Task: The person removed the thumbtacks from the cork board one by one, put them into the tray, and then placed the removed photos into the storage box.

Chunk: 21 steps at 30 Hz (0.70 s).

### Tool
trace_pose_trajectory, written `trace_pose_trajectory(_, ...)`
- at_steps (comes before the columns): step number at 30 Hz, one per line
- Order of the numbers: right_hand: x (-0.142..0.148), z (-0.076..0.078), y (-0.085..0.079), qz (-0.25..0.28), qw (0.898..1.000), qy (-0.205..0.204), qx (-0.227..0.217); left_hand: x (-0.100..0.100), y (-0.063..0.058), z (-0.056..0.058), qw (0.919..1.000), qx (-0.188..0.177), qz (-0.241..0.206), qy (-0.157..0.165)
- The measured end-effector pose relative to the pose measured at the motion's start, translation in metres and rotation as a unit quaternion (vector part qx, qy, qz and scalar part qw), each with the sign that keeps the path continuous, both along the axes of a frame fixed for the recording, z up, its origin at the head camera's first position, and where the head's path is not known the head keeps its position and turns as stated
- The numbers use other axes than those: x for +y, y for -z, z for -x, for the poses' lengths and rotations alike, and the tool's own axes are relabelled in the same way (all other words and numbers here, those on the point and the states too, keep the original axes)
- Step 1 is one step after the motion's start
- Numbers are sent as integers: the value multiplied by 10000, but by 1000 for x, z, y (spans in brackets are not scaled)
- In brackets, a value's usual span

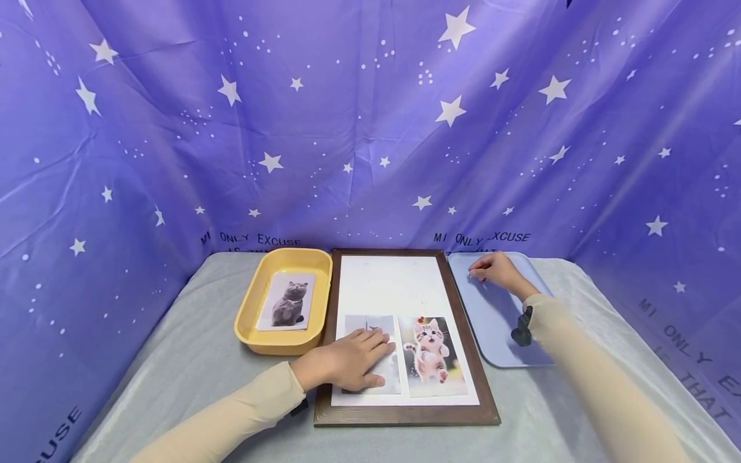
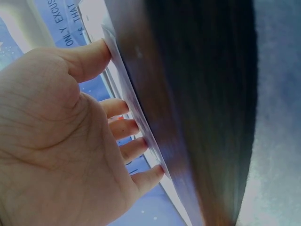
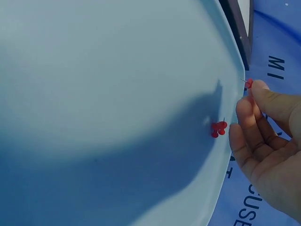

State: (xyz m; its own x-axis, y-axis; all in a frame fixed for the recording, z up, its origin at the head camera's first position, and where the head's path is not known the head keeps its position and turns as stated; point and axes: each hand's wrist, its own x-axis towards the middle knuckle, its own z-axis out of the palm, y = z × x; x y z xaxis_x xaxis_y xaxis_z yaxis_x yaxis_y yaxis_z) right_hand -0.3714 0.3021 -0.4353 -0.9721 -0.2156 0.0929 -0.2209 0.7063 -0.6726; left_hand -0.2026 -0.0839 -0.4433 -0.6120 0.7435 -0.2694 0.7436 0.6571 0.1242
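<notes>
My left hand [image 1: 356, 361] lies spread over a pale grey photo [image 1: 390, 379] on the brown-framed white board [image 1: 388, 283]. Its fingertips touch the photo in the left wrist view, and the hand hides much of the picture. Beside it is a photo of a leaping kitten [image 1: 431, 360], with red at its top edge. Over the far part of the blue tray [image 1: 494, 334], my right hand [image 1: 498, 271] pinches a red push pin [image 3: 249, 83] between thumb and finger, its needle pointing away from the fingers. Several more red push pins [image 3: 218, 128] sit in the tray below.
Left of the board stands a yellow bin [image 1: 283, 347] holding a grey cat photo [image 1: 289, 302] that lies on other paper. A grey cloth [image 1: 191, 347] covers the table, and a purple starry curtain [image 1: 359, 96] hangs behind and at both sides.
</notes>
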Motion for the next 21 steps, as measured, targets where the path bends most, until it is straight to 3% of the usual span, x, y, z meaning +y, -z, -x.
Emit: trace_pose_trajectory(21, -3, 7, 10, -232, 9990, 46, -375, 0, -2, -1, 10000, 25, 43, 3)
